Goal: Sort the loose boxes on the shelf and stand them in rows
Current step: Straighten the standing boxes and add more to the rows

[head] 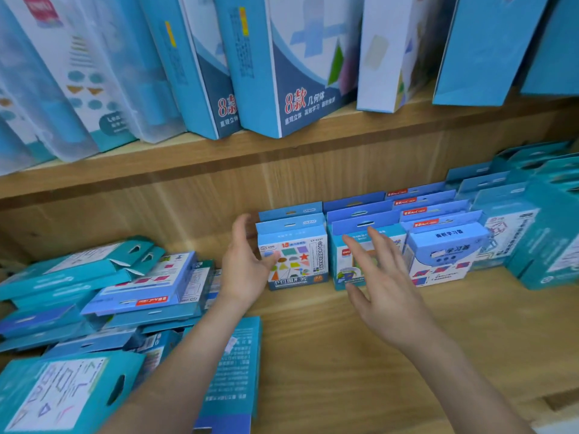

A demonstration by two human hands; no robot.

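**Open wooden shelf between loose boxes and standing rows**

The loose boxes lie heaped at left; the standing rows fill the back right. The left hand, fingers released, flanks the shapes box; the right hand hovers spread, holding nothing.

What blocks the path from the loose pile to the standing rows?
No object visible. The bare wooden shelf board lies between the heap of flat teal and blue cardboard boxes and the upright blue box rows; only the person's own left hand and right hand are over it.
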